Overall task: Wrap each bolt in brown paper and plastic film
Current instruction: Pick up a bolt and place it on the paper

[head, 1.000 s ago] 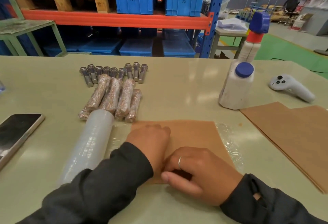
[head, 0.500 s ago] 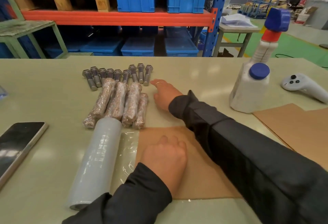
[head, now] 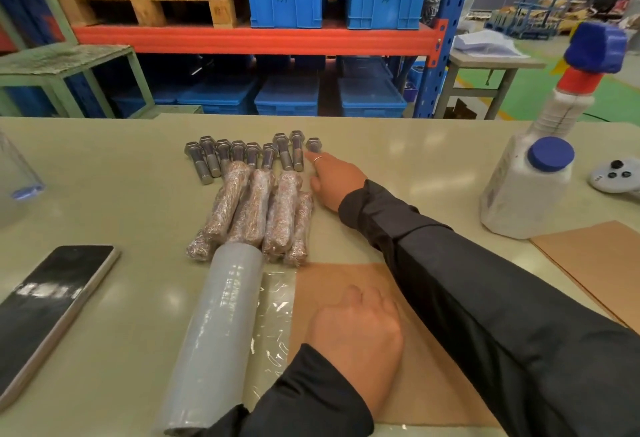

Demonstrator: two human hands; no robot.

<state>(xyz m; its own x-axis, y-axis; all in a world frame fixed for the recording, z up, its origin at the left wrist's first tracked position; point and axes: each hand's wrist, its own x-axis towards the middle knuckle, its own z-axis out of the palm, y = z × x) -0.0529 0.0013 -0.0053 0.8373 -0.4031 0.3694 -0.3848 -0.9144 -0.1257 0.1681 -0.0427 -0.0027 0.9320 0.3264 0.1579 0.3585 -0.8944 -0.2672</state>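
A person's right hand (head: 332,177) is reaching across the counter (head: 415,159) to the rightmost bolt (head: 313,144) in a row of bare bolts (head: 242,154), its fingers stretched out and touching the shank just below the head; the hand is covering most of that bolt, and no grip is closed on it yet. The left hand (head: 360,332) is lying on the brown paper (head: 433,377) with its fingers bent under, pinning the sheet and holding nothing that can be seen. The paper is sitting on a stretch of film (head: 275,312) pulled off the roll (head: 218,336) just beside it. Four wrapped bolts (head: 256,215) are lying between the roll and the bare row.

The bolts are looking like solid steel: heavy for their size, stiff, smooth and liable to roll. A pinch across the shank near the head is likely the safest hold. The paper is appearing thin and easily creased, the film clingy and quick to wrinkle, so both are best held flat while the bolt is laid down.
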